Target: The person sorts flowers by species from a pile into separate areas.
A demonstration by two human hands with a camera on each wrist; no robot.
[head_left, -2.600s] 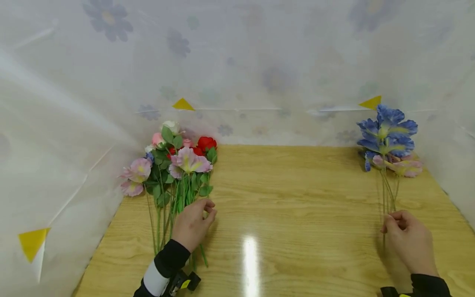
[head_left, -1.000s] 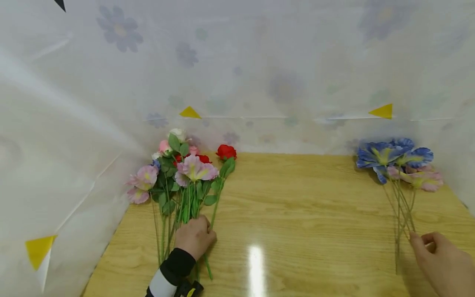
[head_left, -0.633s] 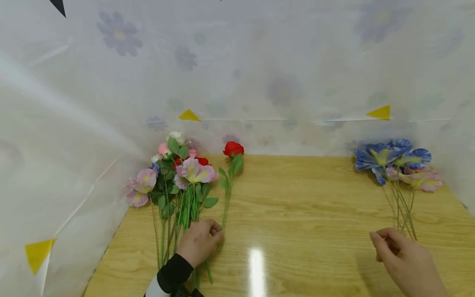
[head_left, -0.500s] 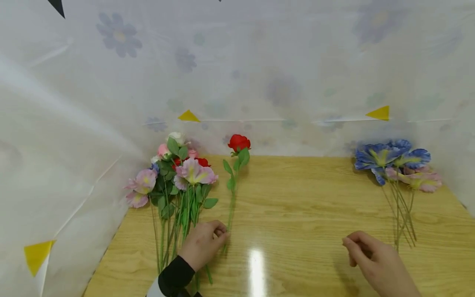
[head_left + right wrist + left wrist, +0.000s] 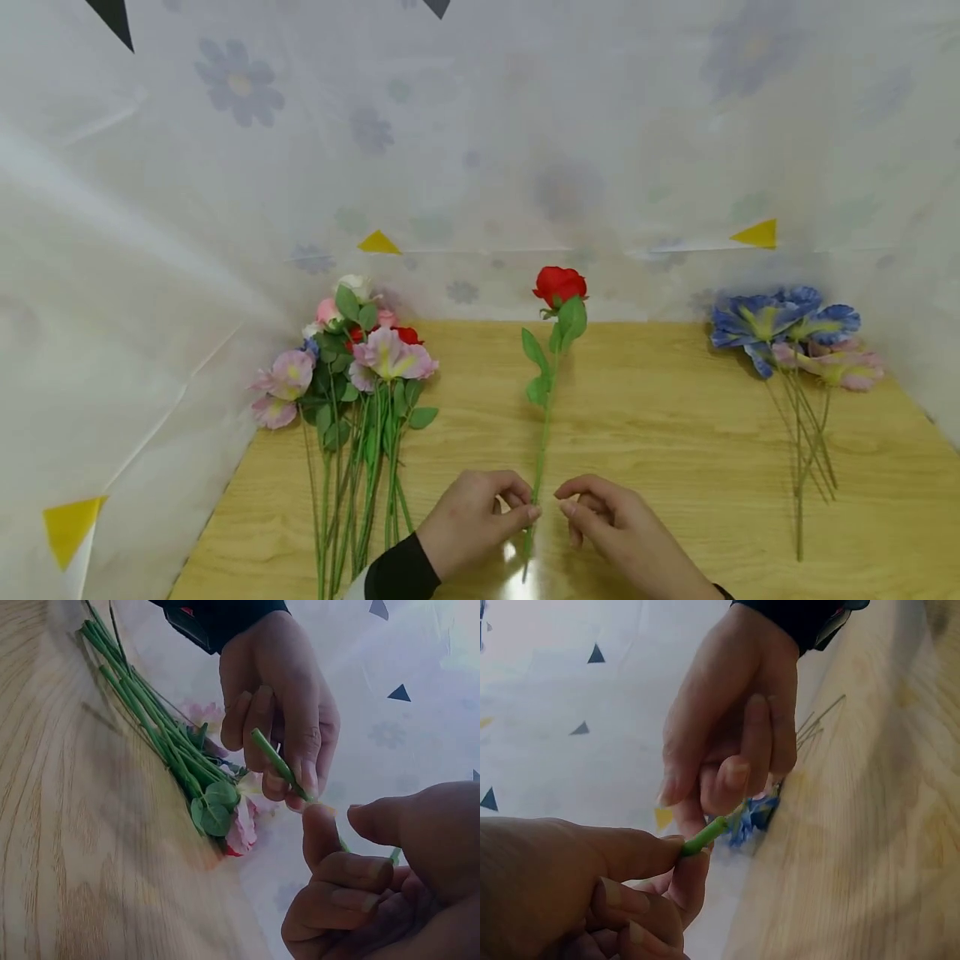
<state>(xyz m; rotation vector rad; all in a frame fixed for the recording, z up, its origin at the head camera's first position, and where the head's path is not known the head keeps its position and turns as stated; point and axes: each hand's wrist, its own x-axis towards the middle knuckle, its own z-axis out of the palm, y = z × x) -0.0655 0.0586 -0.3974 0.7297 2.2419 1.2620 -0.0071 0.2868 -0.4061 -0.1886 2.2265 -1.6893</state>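
Note:
A single red rose [image 5: 559,285] stands nearly upright over the middle of the table, its green stem running down to my left hand [image 5: 480,517]. Thumb and forefinger of that hand pinch the stem low down; the cut stem end [image 5: 703,837] pokes out between them in the left wrist view. Close by on the right is my right hand [image 5: 622,525], fingers loosely bent and thumb apart from the forefinger. It holds nothing. In the right wrist view its fingertips [image 5: 321,825] are very near the stem; whether they touch it I cannot tell.
A pile of artificial flowers [image 5: 367,417] in pink, white and red, with long stems, lies on the left of the wooden table [image 5: 645,417]. Blue irises [image 5: 780,321] and a pink flower [image 5: 843,364] lie on the right. A patterned sheet [image 5: 480,125] hangs behind.
The left hand drew the red rose out of the left pile and carried it right to the middle. The right hand let go of the blue and pink flowers and moved left towards the rose.

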